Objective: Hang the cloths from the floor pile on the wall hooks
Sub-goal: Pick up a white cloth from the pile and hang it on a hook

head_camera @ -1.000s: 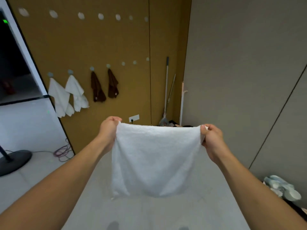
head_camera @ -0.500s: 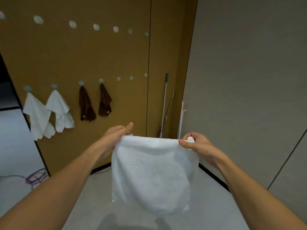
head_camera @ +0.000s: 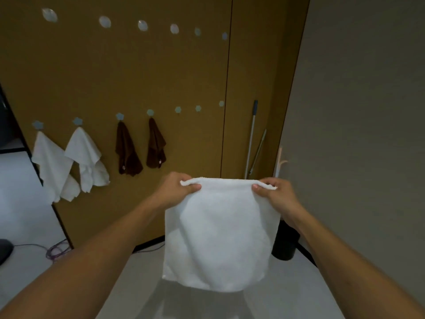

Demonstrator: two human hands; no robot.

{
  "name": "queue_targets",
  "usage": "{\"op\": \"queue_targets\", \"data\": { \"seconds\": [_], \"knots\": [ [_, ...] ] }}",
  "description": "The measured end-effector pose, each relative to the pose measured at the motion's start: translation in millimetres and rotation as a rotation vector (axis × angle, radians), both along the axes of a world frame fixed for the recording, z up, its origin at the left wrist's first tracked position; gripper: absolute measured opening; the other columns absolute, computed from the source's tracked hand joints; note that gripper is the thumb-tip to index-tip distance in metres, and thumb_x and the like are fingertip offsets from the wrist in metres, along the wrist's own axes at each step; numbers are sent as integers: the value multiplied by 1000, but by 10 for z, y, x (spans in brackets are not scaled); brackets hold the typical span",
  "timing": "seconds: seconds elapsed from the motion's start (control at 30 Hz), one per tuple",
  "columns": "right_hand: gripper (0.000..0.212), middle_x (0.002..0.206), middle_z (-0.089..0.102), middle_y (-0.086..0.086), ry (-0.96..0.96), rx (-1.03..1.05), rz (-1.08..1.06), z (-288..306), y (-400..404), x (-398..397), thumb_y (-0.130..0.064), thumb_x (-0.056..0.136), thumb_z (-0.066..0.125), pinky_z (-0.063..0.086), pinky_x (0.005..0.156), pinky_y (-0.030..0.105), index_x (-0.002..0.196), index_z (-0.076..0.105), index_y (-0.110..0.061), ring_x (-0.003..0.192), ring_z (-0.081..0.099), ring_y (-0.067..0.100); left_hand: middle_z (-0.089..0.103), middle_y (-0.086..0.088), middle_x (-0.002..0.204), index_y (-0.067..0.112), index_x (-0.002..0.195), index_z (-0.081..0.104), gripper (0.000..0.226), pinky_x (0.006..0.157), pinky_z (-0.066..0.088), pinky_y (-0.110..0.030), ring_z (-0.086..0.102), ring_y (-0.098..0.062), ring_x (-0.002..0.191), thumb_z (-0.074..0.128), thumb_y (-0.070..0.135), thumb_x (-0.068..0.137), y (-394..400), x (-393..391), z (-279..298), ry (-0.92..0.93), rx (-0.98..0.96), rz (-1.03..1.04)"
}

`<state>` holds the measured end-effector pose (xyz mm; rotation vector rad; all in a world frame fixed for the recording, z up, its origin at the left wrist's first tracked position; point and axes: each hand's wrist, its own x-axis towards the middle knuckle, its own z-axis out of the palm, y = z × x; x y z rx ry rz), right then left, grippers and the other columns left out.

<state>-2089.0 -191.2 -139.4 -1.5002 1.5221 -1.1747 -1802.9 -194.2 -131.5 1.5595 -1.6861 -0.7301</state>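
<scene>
While both hands hold it up: a white cloth [head_camera: 218, 236] hangs in front of the person, facing the brown wall [head_camera: 138, 72].
Left hand [head_camera: 178, 188]: fingers and thumb pinch the cloth's top left corner.
Right hand [head_camera: 274, 194]: thumb and fingers pinch the top right corner; the top edge runs nearly taut between the two.
Hooks: the lower row carries two white cloths [head_camera: 69, 162] and two dark brown cloths [head_camera: 140, 150]; the next hook [head_camera: 178, 109] to their right is bare.
Step in hand: apparently carrying the cloth to the wall, not yet hung.
Next move: likely calls for gathering one corner or edge and lifting it onto that bare hook.
</scene>
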Motion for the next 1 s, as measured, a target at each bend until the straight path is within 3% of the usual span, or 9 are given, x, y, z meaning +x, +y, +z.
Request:
{"op": "queue_targets", "data": {
  "seconds": [0.13,0.33,0.5,0.6,0.7,0.77,0.83,0.9,1.0],
  "knots": [
    [10,95,69,-5,-8,-20,12,-12,-855,-65,-37,86,75,56,82,42,88,74,-26,90,65,20,71,0,87,20,86,74,16,70,45,-31,66,-22,86,66,30,96,-691,-134,72,-27,-85,40],
    [15,93,68,-2,58,-28,87,28,-2019,-84,-35,94,66,48,72,32,86,72,-24,89,64,20,59,6,87,9,99,69,19,69,40,-18,54,-8,79,56,22,102,-1631,-222,157,-135,-146,86],
    [23,112,66,-3,128,-68,198,48,-2752,110,-27,101,56,50,90,40,117,70,-19,104,60,21,68,0,103,17,108,70,16,77,46,-29,61,-17,96,56,20,101,-2286,-67,79,-108,-160,122],
    [27,116,57,-8,210,-162,265,88,-3121,298,-15,101,53,42,91,30,124,66,-19,109,51,12,65,4,112,18,117,67,20,85,41,-27,58,-14,103,57,17,101,-2651,76,37,-103,-176,151],
    [23,105,56,-10,253,-201,310,108,-3484,492,-1,99,49,39,74,13,110,60,-17,92,50,1,64,10,109,20,116,67,19,81,41,-16,56,-8,100,57,15,100,-3030,252,2,-104,-183,131],
    [22,94,55,-8,267,-226,332,84,-3765,620,6,95,46,36,64,4,96,57,-14,84,49,3,64,15,104,21,112,68,18,79,40,-10,57,-4,97,58,13,100,-3300,403,-21,-116,-186,106],
    [29,88,57,-9,275,-238,354,43,-4079,755,8,93,44,36,61,4,85,61,-15,80,51,7,63,20,102,26,106,66,17,79,41,-13,57,1,95,58,13,99,-3584,568,-46,-108,-188,92],
    [39,92,62,-16,273,-220,386,19,-4397,910,7,95,42,39,61,3,84,70,-18,80,56,2,61,22,101,29,103,63,18,77,41,-12,56,4,95,58,12,99,-3883,727,-71,-100,-194,87],
    [47,106,65,-19,288,-206,437,-14,-4865,1184,11,94,41,41,78,-1,96,77,-19,95,59,-4,62,11,99,29,101,59,19,69,39,-4,55,5,88,57,10,98,-4293,982,-97,-111,-202,91]
  ]
}}
